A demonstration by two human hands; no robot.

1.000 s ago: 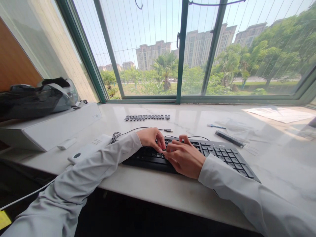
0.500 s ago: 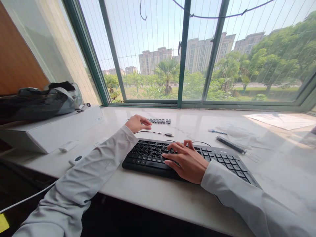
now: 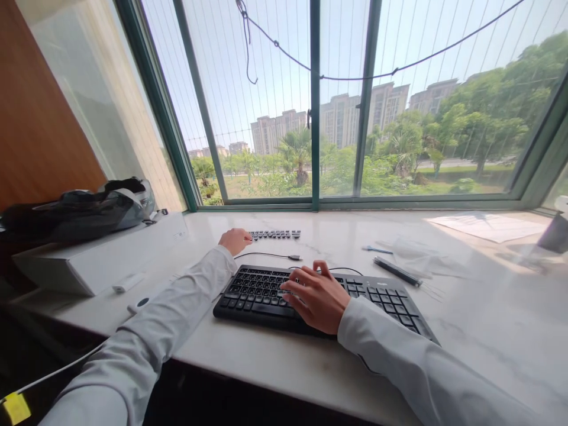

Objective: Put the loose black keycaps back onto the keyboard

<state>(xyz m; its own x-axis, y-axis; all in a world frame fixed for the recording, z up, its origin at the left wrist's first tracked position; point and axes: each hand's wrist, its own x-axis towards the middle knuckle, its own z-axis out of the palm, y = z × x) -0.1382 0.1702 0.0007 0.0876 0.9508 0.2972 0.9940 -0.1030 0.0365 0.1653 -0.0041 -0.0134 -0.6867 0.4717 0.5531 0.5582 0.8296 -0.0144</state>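
Note:
A black keyboard (image 3: 266, 309) lies at a slant on the white marble-look desk; its left part shows bare key sockets, while the number pad has its keycaps. Over its middle rests my right hand (image 3: 317, 299), fingers spread and bent, touching the keys or just above them. Behind the keyboard, loose black keycaps (image 3: 277, 234) lie in rows. My left hand (image 3: 235, 241) reaches to the left end of these rows, its fingers drawn together and tips low by the keycaps. What lies between those fingertips is hidden.
A USB cable (image 3: 270, 255) lies between keyboard and keycaps. To the right are a blue-handled brush (image 3: 377, 250), a dark slim tool (image 3: 397, 271) and clear plastic (image 3: 419, 254). A white box (image 3: 106, 260) with a dark bag (image 3: 89, 207) stands left. Windows close off the back.
My left hand has lowered and drawn its fingers in at the left end of the keycap rows. My right hand stays over the keyboard. The camera view has tilted up slightly.

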